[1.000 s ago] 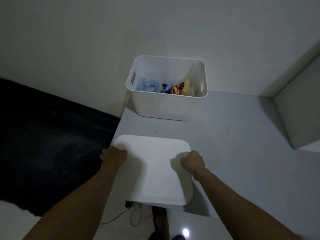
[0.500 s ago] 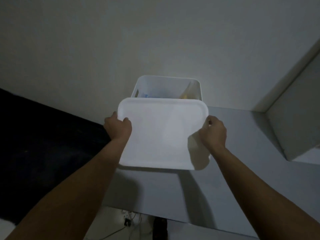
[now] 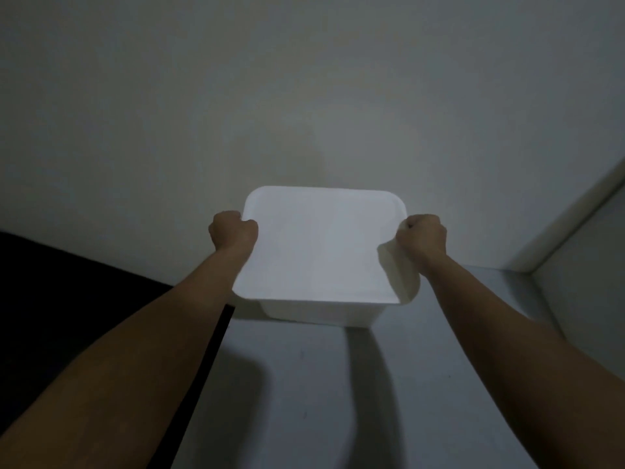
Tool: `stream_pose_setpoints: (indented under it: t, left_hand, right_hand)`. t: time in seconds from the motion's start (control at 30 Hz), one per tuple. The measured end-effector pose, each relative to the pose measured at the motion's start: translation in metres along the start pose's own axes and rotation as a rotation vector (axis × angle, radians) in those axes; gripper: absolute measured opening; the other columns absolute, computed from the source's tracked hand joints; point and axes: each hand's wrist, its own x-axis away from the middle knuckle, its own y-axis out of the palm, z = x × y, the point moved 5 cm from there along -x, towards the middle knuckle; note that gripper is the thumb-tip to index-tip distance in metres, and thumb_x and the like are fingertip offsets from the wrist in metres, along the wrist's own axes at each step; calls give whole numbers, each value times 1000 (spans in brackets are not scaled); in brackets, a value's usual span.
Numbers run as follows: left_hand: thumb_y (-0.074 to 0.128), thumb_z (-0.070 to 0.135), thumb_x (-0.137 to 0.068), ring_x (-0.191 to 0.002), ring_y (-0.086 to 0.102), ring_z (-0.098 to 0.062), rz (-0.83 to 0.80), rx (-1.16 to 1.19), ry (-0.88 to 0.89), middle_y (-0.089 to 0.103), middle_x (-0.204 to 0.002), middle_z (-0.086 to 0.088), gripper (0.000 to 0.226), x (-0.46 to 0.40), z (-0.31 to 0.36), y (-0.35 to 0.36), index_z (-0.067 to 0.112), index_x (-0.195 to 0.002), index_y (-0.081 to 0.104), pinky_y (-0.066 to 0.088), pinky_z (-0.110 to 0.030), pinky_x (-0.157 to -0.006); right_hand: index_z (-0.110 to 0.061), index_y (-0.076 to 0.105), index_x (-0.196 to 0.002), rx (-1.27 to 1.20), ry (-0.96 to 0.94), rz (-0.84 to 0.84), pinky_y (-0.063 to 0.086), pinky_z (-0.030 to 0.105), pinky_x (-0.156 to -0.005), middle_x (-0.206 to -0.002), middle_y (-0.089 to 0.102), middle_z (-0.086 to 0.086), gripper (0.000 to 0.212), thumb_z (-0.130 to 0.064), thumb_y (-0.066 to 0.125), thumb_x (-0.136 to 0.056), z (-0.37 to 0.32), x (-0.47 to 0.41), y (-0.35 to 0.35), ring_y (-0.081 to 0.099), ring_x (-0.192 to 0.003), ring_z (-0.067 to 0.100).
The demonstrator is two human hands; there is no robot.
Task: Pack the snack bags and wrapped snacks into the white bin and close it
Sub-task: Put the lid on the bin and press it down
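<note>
1. Flat white plastic lid with rounded corners (image 3: 318,245) lies over the top of the white plastic bin (image 3: 321,313); contents hidden.
2. Bin stands on the grey table (image 3: 304,384), against the pale wall (image 3: 304,96).
3. Left hand (image 3: 232,231): fingers curled tight around the lid's left edge.
4. Right hand (image 3: 421,235): fingers curled tight around the right edge.

The bin's (image 3: 321,311) mouth is covered by the lid (image 3: 321,245). Bare tabletop (image 3: 304,401) is left open at 6 o'clock; passage is blocked by walls at 12 (image 3: 304,96) and 3 o'clock (image 3: 581,286).
</note>
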Motion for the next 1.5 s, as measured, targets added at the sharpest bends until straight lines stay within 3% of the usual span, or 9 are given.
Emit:
stream_pose_setpoints:
  t: [0.33, 0.43, 0.5, 0.57, 0.67, 0.8, 1.03, 1.17, 1.5]
  left_hand:
    - [48, -4, -68, -51, 38, -23, -56, -82, 3, 35, -50, -1, 29, -46, -9, 48, 12, -49, 34, 25, -22, -48]
    - [50, -4, -71, -68, 52, -27, -61, -95, -19, 49, -57, -3, 24, -48, -17, 55, 12, -54, 49, 38, -26, -59]
    - [54, -2, -76, -98, 62, -33, -63, -75, -21, 70, -93, -14, 22, -49, -18, 59, 3, -89, 71, 48, -30, -85]
    - [56, 0, -79, -121, 56, -33, -46, -56, -29, 63, -125, -18, 43, -48, -21, 60, -1, -121, 63, 43, -33, -104]
    - [55, 0, -80, -123, 55, -32, -46, -32, 10, 61, -130, -18, 46, -45, -24, 59, -1, -126, 60, 42, -34, -107]
    - [57, 5, -86, -126, 53, -30, -96, -63, 98, 57, -135, -19, 44, -41, -30, 62, -2, -130, 56, 38, -32, -110]
    - [42, 37, -96, -149, 7, -31, -252, -685, 495, 20, -160, -13, 54, -4, -20, 98, 10, -143, 41, 5, -56, -118]
    - [23, 50, -98, -150, -4, -27, -419, -793, 529, 3, -163, -7, 65, 28, -18, 120, 16, -153, 14, -3, -57, -118]
    - [21, 56, -96, -150, 8, -27, -359, -851, 596, 14, -162, -7, 68, 38, -18, 119, 17, -152, 20, 6, -55, -119]
  right_hand:
    - [-2, 53, -62, 49, 81, -27, 35, 27, -65, -63, 49, 11, 20, 0, 49, -82, 19, -43, 47, 50, -71, 27]
    - [4, 58, -69, 49, 90, 10, 35, 27, -64, -66, 53, 15, 16, 0, 50, -81, 23, -46, 51, 49, -69, 29]
    - [10, 61, -78, 35, 93, 32, 35, 28, -62, -72, 57, 19, 15, 0, 49, -80, 27, -46, 53, 48, -68, 29]
    - [9, 61, -80, 14, 87, 49, 36, 28, -62, -74, 59, 18, 15, 1, 48, -80, 30, -43, 55, 51, -70, 30]
    - [0, 63, -87, -23, 92, 94, 38, 28, -67, -85, 62, 16, 19, 2, 45, -81, 31, -34, 59, 54, -78, 31]
    - [0, 59, -121, 68, 26, 130, 43, 36, -88, -118, 62, 23, 35, -4, 43, -90, 26, -22, 63, 55, -111, 39]
    - [-10, 51, -124, 513, -300, 28, 32, 55, -106, -142, 46, 15, 41, -27, 46, -88, 9, 7, 91, 37, -133, 39]
    - [-15, 47, -117, 648, -386, -101, 34, 59, -100, -128, 51, 13, 42, -42, 30, -89, 8, 14, 109, 44, -121, 37]
    - [-16, 27, -147, 668, -342, -158, 14, 60, -116, -157, 26, 15, 59, -46, 21, -96, 13, 18, 116, 20, -145, 38]
